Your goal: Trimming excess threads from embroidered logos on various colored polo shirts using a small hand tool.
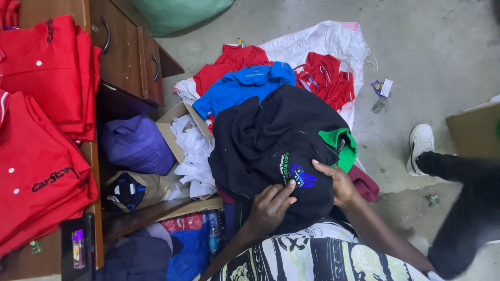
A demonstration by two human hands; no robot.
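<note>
A black polo shirt [265,140] with a green collar and an embroidered chest patch lies bunched on my lap, over a pile of clothes. My left hand [271,205] presses on its near edge just below the patch, fingers curled into the cloth. My right hand [336,182] rests on the shirt beside the patch, near the green collar [341,145], fingers spread flat on the fabric. Under the black shirt lie a blue shirt [245,86] and red shirts [325,78] on a white sack [323,39].
Folded red shirts [47,130] are stacked on a wooden desk [130,52] at left. A cardboard box with white scraps [190,151], a purple bundle [135,143] and a plastic bottle [213,234] sit below it. Another person's dark trouser leg and white shoe [421,143] stand at right.
</note>
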